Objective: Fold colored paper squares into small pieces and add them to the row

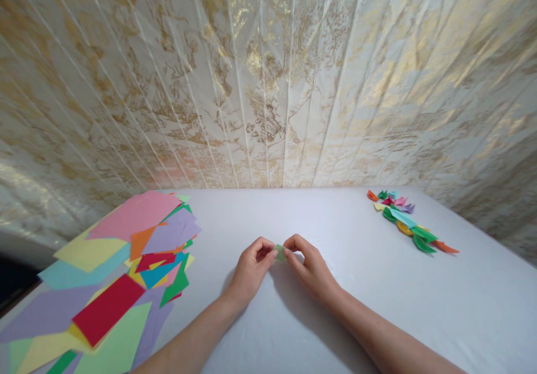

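A small piece of light green paper (279, 252) is held up between my two hands, above the middle of the white table. My left hand (253, 265) pinches its left edge between thumb and forefinger. On the opposite edge, the fingertips of my right hand (309, 263) are closed in a pinch as well. Fingers cover both sides of the paper, so its full shape and any folds are hard to make out.
Loose coloured sheets, among them a pink sheet (136, 214) and a red rectangle (109, 309), overlap on the left of the white table (235, 211). Several small folded paper pieces (405, 228) lie at the far right. A gold-patterned curtain (268, 83) hangs behind.
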